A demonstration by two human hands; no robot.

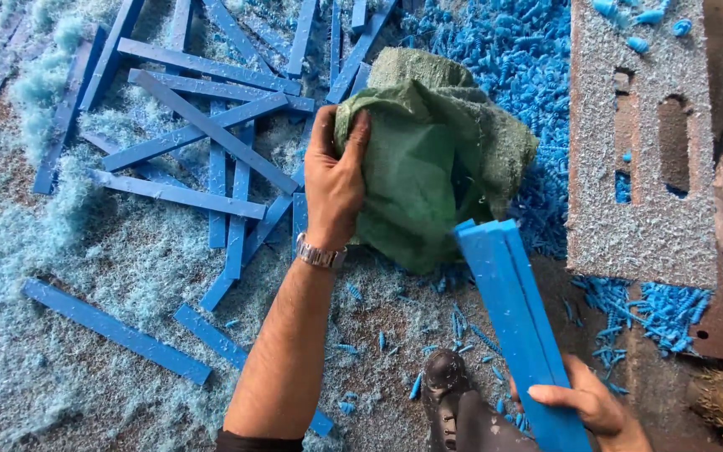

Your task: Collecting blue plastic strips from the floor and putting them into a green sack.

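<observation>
Clearly, the mouth of a green woven sack (428,159) is gripped at its rim by the left hand (334,180), whose fingers are clamped over the folded edge so that the opening is held up and wide, facing toward five o'clock. A bundle of long blue plastic strips (516,322) is held in the right hand (592,402), at five o'clock in the view, the fingers being closed around the lower end while the upper ends are pointed at the sack's mouth and lie just at its lip; the bundle appears to be angled that way so that it lines up with the opening. A metal wristwatch (320,254) is worn on the left wrist. More loose blue strips (202,151) are scattered criss-cross at ten o'clock over pale blue shavings (85,251), well apart from the sack. Small blue turned pieces (512,59) are heaped at one o'clock, just behind the sack. A shavings-dusted concrete block (654,142) lies at two o'clock, and a dark shoe (445,389) is seen at six o'clock.
</observation>
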